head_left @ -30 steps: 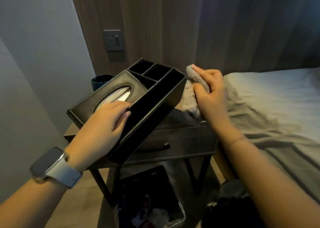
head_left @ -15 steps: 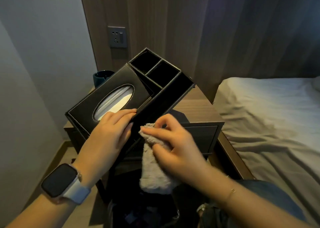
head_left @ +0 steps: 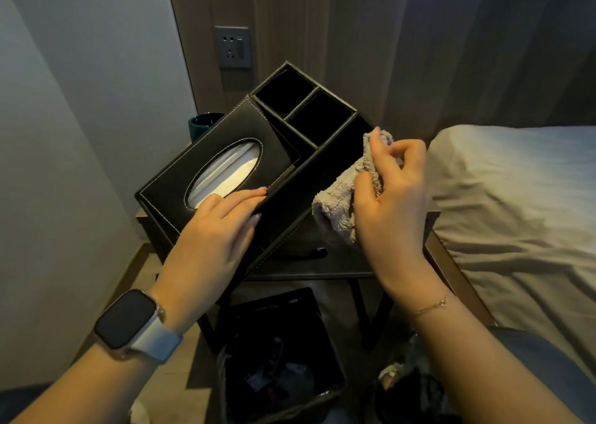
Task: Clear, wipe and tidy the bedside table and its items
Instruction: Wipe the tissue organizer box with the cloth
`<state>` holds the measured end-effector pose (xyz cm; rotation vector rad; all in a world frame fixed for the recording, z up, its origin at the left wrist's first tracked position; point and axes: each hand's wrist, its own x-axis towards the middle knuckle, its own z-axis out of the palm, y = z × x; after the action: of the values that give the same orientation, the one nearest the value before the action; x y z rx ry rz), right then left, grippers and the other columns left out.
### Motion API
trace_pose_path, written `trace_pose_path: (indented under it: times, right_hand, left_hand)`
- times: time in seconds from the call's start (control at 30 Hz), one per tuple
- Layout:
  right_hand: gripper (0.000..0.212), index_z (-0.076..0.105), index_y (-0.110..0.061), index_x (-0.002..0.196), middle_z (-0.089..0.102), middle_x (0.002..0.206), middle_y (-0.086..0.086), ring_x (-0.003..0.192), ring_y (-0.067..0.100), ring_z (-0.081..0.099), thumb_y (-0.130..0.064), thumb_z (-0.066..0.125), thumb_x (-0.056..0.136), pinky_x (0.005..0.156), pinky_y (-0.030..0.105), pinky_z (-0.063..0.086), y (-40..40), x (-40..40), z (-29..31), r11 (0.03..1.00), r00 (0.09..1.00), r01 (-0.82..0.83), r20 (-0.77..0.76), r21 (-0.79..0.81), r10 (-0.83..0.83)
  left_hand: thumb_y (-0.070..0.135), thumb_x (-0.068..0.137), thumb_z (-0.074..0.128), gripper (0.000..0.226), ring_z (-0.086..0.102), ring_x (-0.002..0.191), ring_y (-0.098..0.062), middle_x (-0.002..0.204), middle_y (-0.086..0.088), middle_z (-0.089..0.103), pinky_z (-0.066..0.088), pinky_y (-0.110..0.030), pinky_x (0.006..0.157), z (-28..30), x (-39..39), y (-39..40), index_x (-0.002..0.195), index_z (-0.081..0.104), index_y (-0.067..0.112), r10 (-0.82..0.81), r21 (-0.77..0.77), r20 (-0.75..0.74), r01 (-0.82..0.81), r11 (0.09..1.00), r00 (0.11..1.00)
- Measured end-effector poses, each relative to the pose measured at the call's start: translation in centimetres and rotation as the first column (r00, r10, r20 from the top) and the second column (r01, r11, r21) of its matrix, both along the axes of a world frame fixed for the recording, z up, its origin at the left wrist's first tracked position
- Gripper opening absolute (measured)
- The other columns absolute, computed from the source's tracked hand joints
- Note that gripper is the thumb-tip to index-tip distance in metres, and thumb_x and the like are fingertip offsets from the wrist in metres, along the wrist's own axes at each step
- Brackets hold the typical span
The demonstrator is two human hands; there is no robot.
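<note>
held up tilted in the left hand: a black leather tissue box organizer, thumb and fingers wrapped over its near edge, fingertips laid beside the oval opening where white tissue shows. beyond those fingertips, toward the wall, three open compartments of the same organizer: two small ones side by side at the far end and one long one along the right edge. lifted above the bedside table, not resting on it.

just to the right of the organizer, the right hand, closed around a grey terry cloth. gripped between thumb and curled fingers, with the upper end of the cloth poking out above the fingers and the lower end hanging in a bunch to the left of the palm. pressed against the outer right wall of the organizer, near the long compartment; exact contact partly hidden by the cloth itself.

on the left wrist, a smartwatch with a pale band; on the right wrist, a thin bracelet.

below both hands, a black waste bin with dark contents, hard to make out. behind the left hand and the organizer, a dark teal cup, mostly hidden. above the organizer on the wood panel, a wall socket. to the right of the right hand, a bed with a rumpled pale sheet.
</note>
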<state>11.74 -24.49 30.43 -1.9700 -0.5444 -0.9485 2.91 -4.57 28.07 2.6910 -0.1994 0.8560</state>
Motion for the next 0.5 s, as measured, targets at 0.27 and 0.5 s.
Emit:
trace_pose_path:
  times: [0.27,0.5]
  right_hand:
    - [0.051,0.046,-0.007,0.139,0.046,0.117,0.008,0.097,0.021,0.056,-0.018,0.045,0.089,0.078,0.033,0.054,5.6,-7.8,-4.4,0.948,0.952,-0.295,-0.117,-0.123,0.281]
    - [0.044,0.054,-0.022,0.133,0.045,0.116,0.000,0.100,0.015,0.052,-0.018,0.052,0.089,0.081,0.025,0.045,1.7,-8.9,-6.6,0.574,0.682,-0.729,-0.316,-0.373,0.660]
  left_hand:
    - [0.033,0.097,0.042,0.037,0.049,0.120,-0.004,0.127,0.019,0.055,0.039,-0.032,0.104,3.1,1.5,1.1,0.129,0.058,0.025,-0.127,-0.140,-0.108,0.111,0.984,0.986]
    - [0.029,0.101,0.043,0.031,0.052,0.113,-0.005,0.121,0.012,0.062,0.041,-0.029,0.098,3.8,1.4,1.2,0.123,0.062,0.022,-0.126,-0.091,-0.115,0.116,0.989,0.985]
